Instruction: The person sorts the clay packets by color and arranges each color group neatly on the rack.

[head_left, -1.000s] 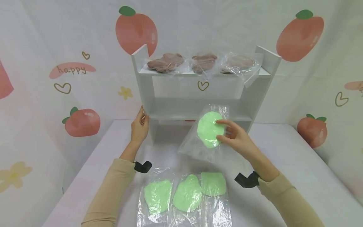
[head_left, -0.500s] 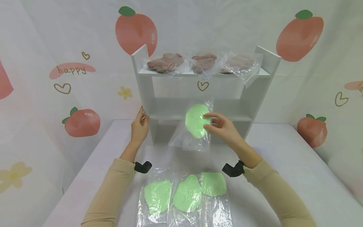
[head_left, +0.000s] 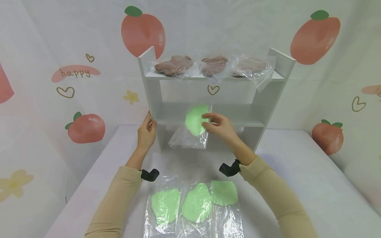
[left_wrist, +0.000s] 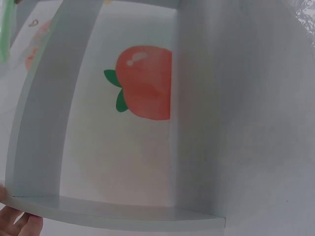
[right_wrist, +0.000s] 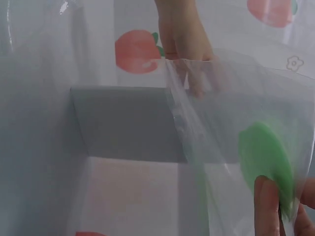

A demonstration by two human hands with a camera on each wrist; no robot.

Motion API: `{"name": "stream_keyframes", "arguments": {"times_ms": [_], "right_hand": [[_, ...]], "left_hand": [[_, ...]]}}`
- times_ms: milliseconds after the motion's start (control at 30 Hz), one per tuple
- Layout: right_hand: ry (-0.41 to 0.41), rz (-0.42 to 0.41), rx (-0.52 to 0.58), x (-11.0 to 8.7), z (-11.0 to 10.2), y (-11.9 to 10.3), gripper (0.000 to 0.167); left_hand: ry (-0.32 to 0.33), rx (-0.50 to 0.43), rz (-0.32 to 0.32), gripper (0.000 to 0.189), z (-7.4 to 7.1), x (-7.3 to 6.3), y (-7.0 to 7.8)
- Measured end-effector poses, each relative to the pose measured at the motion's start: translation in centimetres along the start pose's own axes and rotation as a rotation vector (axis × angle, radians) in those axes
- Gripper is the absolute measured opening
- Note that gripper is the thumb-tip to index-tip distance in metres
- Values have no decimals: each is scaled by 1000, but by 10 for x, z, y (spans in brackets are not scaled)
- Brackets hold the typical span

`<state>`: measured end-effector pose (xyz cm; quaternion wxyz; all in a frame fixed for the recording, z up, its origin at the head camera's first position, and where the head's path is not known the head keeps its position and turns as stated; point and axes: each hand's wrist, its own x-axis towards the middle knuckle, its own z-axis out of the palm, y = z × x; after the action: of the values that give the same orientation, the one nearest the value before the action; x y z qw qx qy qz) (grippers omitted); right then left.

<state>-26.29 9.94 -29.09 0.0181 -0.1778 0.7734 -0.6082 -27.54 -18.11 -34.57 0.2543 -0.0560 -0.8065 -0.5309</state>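
My right hand (head_left: 221, 127) pinches a clear plastic bag (head_left: 190, 140) with a flat, light green dough-like piece (head_left: 194, 119) inside. The bag hangs in front of the middle board of a white shelf (head_left: 253, 119), its lower corner swung left. In the right wrist view, thumb and fingertips (right_wrist: 267, 201) press on the green piece through the film. My left hand (head_left: 146, 135) touches the outer side and front edge of the shelf's left panel. Only its fingertips (left_wrist: 30, 227) show in the left wrist view, outside the panel, with no finger seen inside.
Several brown lumps in clear bags, among them the left lump (head_left: 174, 66), lie on the top board. Near the table's front lie three clear bags with green pieces: left (head_left: 165, 205), middle (head_left: 197, 203) and right (head_left: 224, 193). A fruit-printed cloth (head_left: 98, 39) hangs behind.
My right hand has carried the bag with the green piece left and slightly up, toward the middle board. The left hand has stayed at the shelf's left panel.
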Motion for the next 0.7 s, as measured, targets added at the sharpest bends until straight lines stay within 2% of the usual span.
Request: {"name": "stream_keyframes", "arguments": {"times_ms": [333, 700], "right_hand": [[-35, 28, 4, 22, 17, -1, 41], [-59, 140, 11, 43, 30, -4, 58]], "left_hand": [[13, 9, 20, 51, 1, 0, 0], [7, 8, 3, 52, 0, -1, 0]]}}
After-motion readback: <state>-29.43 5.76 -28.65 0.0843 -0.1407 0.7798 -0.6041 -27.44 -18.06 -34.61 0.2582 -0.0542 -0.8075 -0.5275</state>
